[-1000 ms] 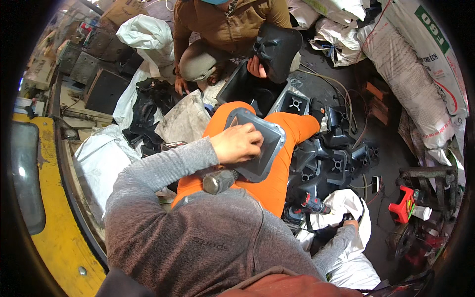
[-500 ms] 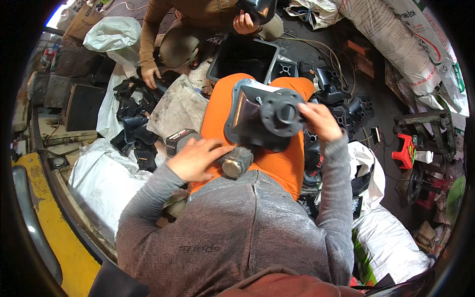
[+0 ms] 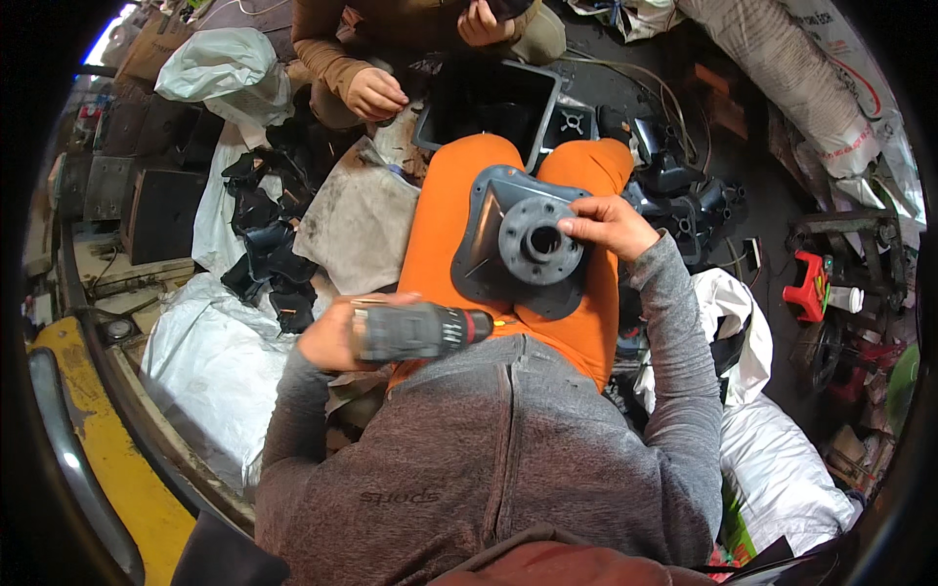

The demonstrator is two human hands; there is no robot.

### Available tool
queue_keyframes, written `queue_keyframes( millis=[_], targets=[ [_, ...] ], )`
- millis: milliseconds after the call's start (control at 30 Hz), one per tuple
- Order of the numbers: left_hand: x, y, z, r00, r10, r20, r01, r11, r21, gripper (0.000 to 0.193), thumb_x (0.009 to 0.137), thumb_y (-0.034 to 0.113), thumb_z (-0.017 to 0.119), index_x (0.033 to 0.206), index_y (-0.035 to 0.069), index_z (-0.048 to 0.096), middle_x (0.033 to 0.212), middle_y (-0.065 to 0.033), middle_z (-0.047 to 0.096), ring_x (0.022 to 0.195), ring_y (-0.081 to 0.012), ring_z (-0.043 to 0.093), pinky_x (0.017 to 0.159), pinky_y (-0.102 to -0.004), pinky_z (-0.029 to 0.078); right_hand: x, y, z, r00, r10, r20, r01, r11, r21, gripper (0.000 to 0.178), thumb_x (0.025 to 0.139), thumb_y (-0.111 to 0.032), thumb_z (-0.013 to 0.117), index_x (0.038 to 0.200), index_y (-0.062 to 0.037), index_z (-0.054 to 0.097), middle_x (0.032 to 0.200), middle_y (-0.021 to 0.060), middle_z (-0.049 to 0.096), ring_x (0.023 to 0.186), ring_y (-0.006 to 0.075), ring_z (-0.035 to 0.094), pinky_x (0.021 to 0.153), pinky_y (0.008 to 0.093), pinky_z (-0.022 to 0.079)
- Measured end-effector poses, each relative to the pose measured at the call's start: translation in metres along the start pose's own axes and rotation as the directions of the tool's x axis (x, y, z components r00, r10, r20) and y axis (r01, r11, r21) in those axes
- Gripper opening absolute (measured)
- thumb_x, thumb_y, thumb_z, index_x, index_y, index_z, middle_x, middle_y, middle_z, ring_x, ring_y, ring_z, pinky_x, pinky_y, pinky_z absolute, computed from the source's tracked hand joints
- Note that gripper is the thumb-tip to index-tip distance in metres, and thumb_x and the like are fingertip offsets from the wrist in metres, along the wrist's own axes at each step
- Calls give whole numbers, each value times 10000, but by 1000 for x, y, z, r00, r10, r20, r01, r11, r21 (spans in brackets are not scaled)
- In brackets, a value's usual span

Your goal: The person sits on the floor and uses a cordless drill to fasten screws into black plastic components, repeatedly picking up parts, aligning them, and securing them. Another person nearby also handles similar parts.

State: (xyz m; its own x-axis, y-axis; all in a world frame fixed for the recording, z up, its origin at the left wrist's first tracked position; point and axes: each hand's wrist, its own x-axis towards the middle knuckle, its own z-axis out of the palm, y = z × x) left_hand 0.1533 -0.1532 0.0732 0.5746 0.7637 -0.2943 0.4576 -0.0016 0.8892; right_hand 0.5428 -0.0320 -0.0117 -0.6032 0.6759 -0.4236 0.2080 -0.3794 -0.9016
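Observation:
A dark grey plastic part [image 3: 518,244] with a round flanged hub and a centre hole lies on my orange-trousered lap [image 3: 445,225]. My right hand [image 3: 608,227] grips the hub's right edge. My left hand [image 3: 332,335] holds a grey cordless drill [image 3: 415,332] level over my left thigh, its orange-tipped nose pointing right, short of the part's lower edge. Both arms wear grey sleeves.
Another person in brown sleeves [image 3: 376,93] sits opposite, hands busy by a black plastic tray [image 3: 493,103]. Black plastic parts [image 3: 264,249] and white sacks [image 3: 210,352] lie left; more black parts [image 3: 684,195], a red tool [image 3: 809,288] and big sacks [image 3: 821,107] are right.
The part was turned over from flat back to hub side up. My right hand came onto it, and my left hand left it, took the drill and lifted it level.

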Motion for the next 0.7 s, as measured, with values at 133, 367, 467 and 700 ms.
queue_keyframes(
  millis=[133,367,467,700],
  targets=[
    [-22,6,-20,949,-12,-317,-43,985,-166,904,673,129,851,1453,6,410,1210,-115,648,1000,-210,673,946,-349,521,-6,7,17,996,-24,-82,19,998,-63,273,915,-243,722,1045,-4,696,734,-84,504,706,17,449,631,202,383],
    [2,48,-19,928,-229,-294,48,856,-515,984,637,92,861,1476,7,356,1280,-136,591,1166,-255,594,996,-386,489,-13,-3,15,931,-78,-357,161,965,208,387,958,-283,623,1225,-4,617,794,-30,530,742,79,497,624,235,426],
    [13,43,-20,951,-29,-307,-59,960,-275,985,653,157,879,1464,-14,347,1259,-153,598,1072,-239,635,924,-370,524,-36,26,-3,933,-315,-176,260,250,933,482,1022,-295,434,1406,-6,453,1107,90,633,1033,200,623,772,294,544],
    [59,103,-15,982,186,-32,-178,968,176,976,605,260,925,1422,38,437,1330,-133,579,1139,-251,630,971,-363,512,-54,-24,63,934,-284,-217,202,-81,976,597,1057,-397,284,1493,10,304,1518,234,358,1458,386,249,1159,550,292]
  ],
)
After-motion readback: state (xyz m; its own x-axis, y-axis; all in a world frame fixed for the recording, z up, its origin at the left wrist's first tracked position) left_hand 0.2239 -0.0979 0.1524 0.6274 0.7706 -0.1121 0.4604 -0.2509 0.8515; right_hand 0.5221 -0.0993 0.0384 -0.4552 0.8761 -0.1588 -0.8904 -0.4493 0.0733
